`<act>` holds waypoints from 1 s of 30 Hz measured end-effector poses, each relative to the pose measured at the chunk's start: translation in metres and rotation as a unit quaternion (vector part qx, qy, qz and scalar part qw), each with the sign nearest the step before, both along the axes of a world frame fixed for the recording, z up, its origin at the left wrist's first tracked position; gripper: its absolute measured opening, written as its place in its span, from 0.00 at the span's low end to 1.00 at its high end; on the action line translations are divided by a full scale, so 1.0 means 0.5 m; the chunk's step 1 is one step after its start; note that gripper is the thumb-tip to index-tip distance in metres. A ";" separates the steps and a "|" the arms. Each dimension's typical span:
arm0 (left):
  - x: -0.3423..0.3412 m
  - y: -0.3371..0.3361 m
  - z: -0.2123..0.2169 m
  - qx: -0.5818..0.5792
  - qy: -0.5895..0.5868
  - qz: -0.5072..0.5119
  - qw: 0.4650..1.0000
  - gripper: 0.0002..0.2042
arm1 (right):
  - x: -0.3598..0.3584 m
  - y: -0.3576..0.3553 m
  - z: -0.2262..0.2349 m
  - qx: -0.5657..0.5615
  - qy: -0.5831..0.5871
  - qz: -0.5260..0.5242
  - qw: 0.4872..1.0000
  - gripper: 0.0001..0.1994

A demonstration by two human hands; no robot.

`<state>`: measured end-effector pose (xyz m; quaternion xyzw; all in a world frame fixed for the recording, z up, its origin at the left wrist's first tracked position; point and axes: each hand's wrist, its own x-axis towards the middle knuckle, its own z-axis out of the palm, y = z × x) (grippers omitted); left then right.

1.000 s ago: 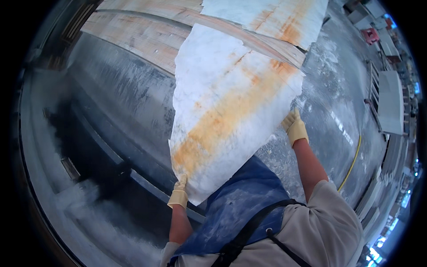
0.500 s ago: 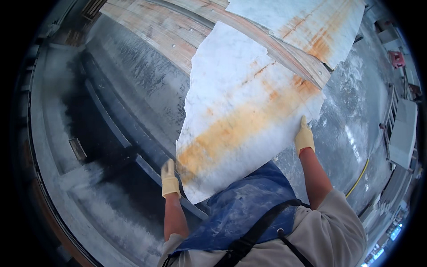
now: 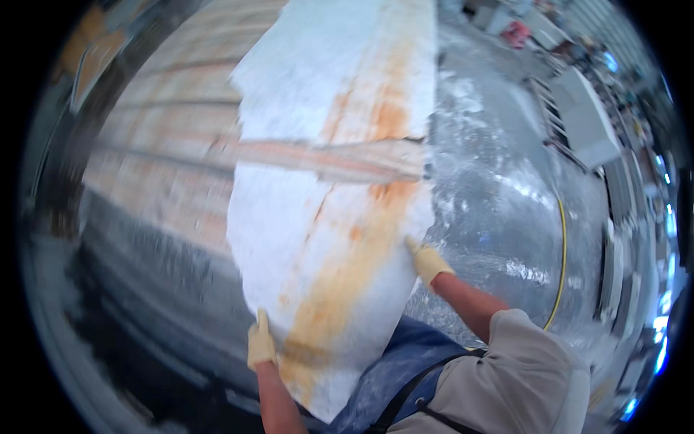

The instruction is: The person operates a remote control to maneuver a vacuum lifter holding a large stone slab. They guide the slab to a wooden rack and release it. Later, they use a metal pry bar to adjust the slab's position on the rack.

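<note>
A white stone slab (image 3: 278,246) with an orange-brown stained band and ragged edges lies in front of me, its near end close to my blue apron (image 3: 416,347). My left hand (image 3: 262,346), in a pale yellow glove, grips its left edge. At the right edge my gloved right hand (image 3: 428,262) takes hold, thumb on the upper face. The other fingers of both hands are mostly hidden beneath the stone. Beyond it a second, similarly stained slab (image 3: 311,79) rests on wooden planks (image 3: 173,152), with a strip of wood showing between the two stones.
Dark troughs and ledges (image 3: 166,340) lie at the lower left. On the right is a wet grey floor (image 3: 491,210) with a yellow hose (image 3: 562,267). Farther right, a pale panel (image 3: 582,119) leans on a rack, and several slabs (image 3: 614,267) stand nearby.
My view has turned to the right, and the slab appears more upright in the picture. Both hands stay on its edges. Its far edge now lines up more closely with the second slab.
</note>
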<state>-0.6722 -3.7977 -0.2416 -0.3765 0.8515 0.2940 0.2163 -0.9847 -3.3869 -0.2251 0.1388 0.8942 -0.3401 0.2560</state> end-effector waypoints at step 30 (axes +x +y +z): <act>-0.267 0.625 0.679 0.018 0.397 -0.599 0.695 0.25 | 0.808 0.476 -0.002 -0.627 0.334 -0.496 0.500 0.41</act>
